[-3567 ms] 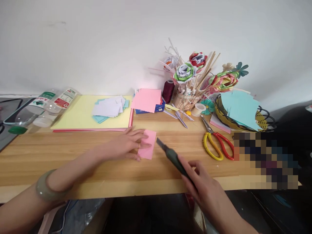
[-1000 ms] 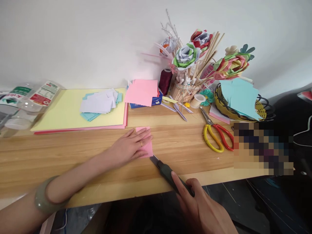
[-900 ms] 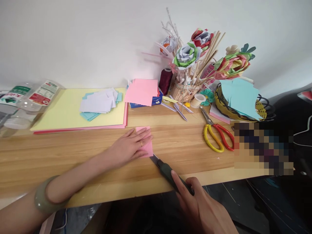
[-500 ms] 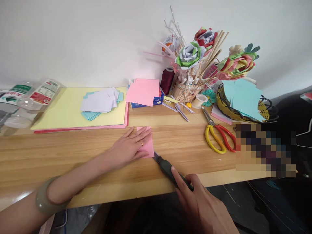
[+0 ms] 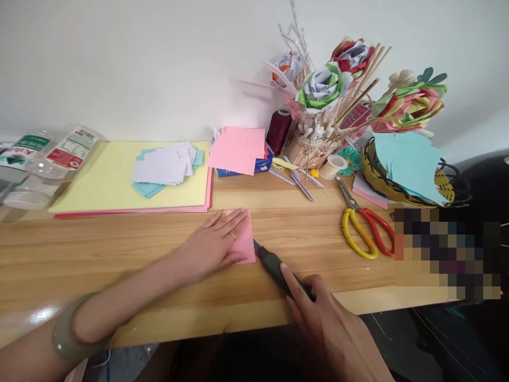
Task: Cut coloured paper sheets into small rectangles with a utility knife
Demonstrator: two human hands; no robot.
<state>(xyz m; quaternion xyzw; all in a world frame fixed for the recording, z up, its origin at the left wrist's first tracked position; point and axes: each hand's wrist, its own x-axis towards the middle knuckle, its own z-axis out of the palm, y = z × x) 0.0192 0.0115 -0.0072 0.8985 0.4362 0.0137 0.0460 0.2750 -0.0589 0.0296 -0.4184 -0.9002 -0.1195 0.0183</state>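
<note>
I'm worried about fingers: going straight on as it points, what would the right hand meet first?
The knife in the right hand would likely meet the pink paper first, then the left hand on it; whether blade and paper touch is unclear.

Thick grey-green bangle (image 5: 62,334) round left forearm (image 5: 139,289); slim gold-coloured ring (image 5: 233,236).

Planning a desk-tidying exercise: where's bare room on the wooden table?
Bare wood lies between the long green knife and the yellow-and-red-handled scissors, and between the rectangular yellow paper stack and left forearm. Behind the scissors it's crowded: multicoloured paper flowers, an oval woven yellow basket.
</note>
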